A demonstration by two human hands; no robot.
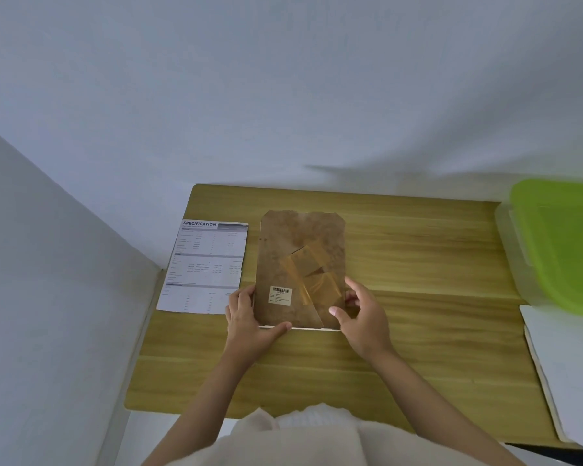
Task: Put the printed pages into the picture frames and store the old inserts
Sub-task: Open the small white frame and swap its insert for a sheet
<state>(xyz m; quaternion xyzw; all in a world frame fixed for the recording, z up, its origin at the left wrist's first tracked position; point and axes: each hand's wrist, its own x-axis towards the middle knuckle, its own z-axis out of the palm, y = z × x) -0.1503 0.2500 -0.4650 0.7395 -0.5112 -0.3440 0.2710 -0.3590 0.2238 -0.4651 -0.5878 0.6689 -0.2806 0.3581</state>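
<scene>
Item 1, picture frame (300,269): lies face down at the centre of the picture on the wooden table (418,257), its brown fibreboard backing uppermost. The backing carries a folded easel stand held under amber tape and a white barcode label (280,295) near its lower left. A thin pale edge of the frame shows along the bottom.

Item 2, left hand (249,319): we hold the frame's lower left corner, fingers curled round the side edge, thumb laid along the bottom edge.

Item 3, right hand (360,316): we grip the lower right corner, thumb pressed on the backing, fingers wrapped behind the right edge. Both hands are closed on the frame; neither is free.

Step in hand, as we judge it: working at the back of the frame, either freeing the backing or seating it. We cannot tell which, nor whether a page is already inside.

Next move, as we judge it: it calls for the backing's catches to be found by fingertip; none is clearly visible, so care at the edges is needed.

Item 4, printed page (204,267): headed "SPECIFICATION", lies flat at centre left, just beside the frame, its lower right corner under or against our left hand.

Item 5, container: clear plastic box with green lid (562,243) at the right edge, lid on; contents not visible to us.

Item 6, white sheets (566,364): flat stack at lower right, below the box; nature unclear.
</scene>
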